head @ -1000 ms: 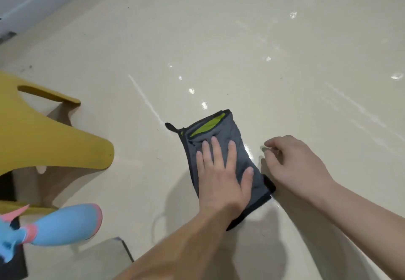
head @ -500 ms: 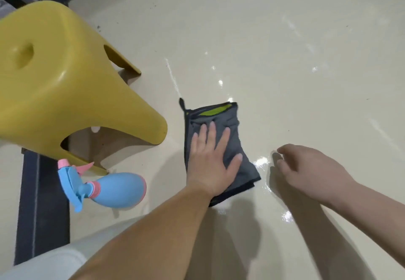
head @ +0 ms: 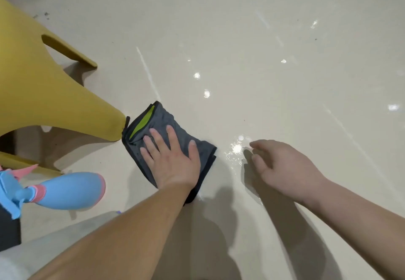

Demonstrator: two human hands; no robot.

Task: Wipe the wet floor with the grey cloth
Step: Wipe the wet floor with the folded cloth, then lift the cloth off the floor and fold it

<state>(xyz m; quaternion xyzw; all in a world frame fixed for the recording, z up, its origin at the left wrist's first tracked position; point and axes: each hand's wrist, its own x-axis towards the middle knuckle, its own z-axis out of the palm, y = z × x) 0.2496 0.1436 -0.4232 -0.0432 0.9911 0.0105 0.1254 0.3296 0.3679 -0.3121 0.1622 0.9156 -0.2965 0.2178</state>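
A folded grey cloth (head: 162,122) with a lime-green inner edge lies flat on the glossy cream floor (head: 252,38). My left hand (head: 173,159) presses down on it, palm flat and fingers spread. The cloth's far left corner touches a leg of the yellow stool. My right hand (head: 282,168) rests on the floor to the right of the cloth, fingers loosely curled and holding nothing. A small shiny wet patch (head: 236,150) glistens between the cloth and my right hand.
A yellow plastic stool (head: 43,86) stands at the left. A blue spray bottle (head: 68,189) with pink trim lies on its side below the stool. Scattered light reflections dot the floor beyond the cloth. A pale trouser leg shows at the bottom left.
My left hand has slid the cloth left across the floor until it meets the stool leg. My right hand has stayed on the floor beside it, fingers loosening.
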